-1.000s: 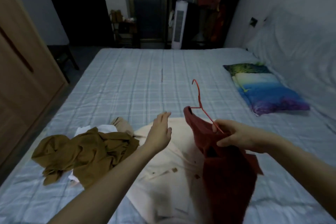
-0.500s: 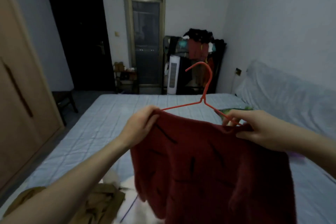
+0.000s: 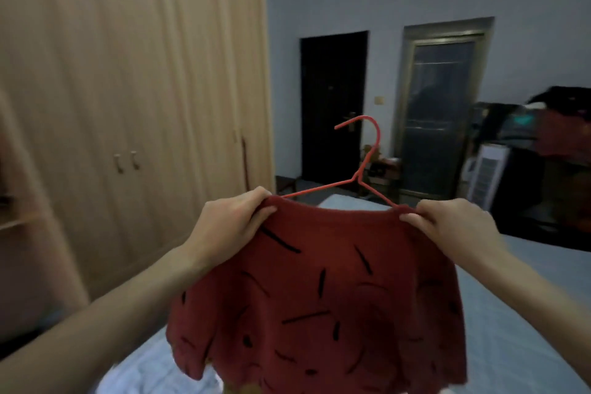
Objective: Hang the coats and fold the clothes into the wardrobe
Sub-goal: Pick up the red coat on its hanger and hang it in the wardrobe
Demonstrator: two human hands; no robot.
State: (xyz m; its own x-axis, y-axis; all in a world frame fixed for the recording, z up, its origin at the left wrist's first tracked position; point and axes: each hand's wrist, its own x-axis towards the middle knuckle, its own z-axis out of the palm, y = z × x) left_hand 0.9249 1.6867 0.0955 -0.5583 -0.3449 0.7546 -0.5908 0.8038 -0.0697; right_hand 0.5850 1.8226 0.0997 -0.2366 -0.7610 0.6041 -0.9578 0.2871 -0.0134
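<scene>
A dark red sweater with short black dashes hangs on a thin red wire hanger, held up in front of me. My left hand grips the sweater's left shoulder together with the hanger's end. My right hand pinches the right shoulder the same way. The hanger's hook points up and to the left. The light wooden wardrobe fills the left of the view, its doors closed, with two small knobs at mid height.
The bed with a pale checked sheet lies below and to the right. A dark door and a glazed door stand at the far wall. A cluttered clothes rack and a white fan heater are at far right.
The view has swung left from the bed toward the wardrobe. Both hands have lifted the sweater on its hanger and now hold it spread by both shoulders.
</scene>
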